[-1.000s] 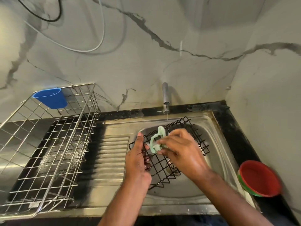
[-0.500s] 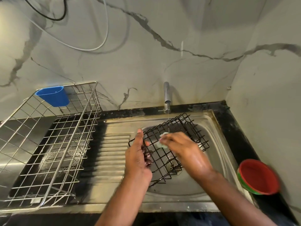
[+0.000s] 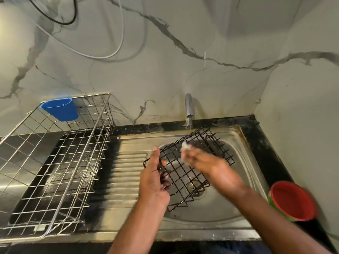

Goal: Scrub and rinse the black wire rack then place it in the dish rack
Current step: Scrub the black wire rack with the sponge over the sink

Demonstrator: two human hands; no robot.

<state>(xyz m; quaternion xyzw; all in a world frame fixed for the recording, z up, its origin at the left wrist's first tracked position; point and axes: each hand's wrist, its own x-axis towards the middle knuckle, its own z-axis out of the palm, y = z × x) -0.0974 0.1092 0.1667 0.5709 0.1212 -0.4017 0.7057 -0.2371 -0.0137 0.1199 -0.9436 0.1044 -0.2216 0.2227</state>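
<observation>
- Over the steel sink (image 3: 236, 219), my left hand (image 3: 155, 177) grasps the near-left edge of the black wire rack (image 3: 190, 166), thumb up along its rim, holding it tilted above the basin and drain.
- My right hand (image 3: 200, 159) is blurred; its grip looks pinched on a pale scrubber (image 3: 185, 145) pressed against the upper wires, just under the tap (image 3: 188, 110).
- I judge this to be mid-scrub: no rinse yet, and the rack is nowhere near the dish rack (image 3: 55, 171).
- Next I would need to work the remaining wires, turn the rack under the tap, then carry it left across the ribbed drainboard.
- That silver dish rack sits on the dark tabletop with a blue cup (image 3: 60, 109) hooked on its back rim.
- A red bowl (image 3: 292, 200) rests at my right, by the marble-patterned corner walls.
</observation>
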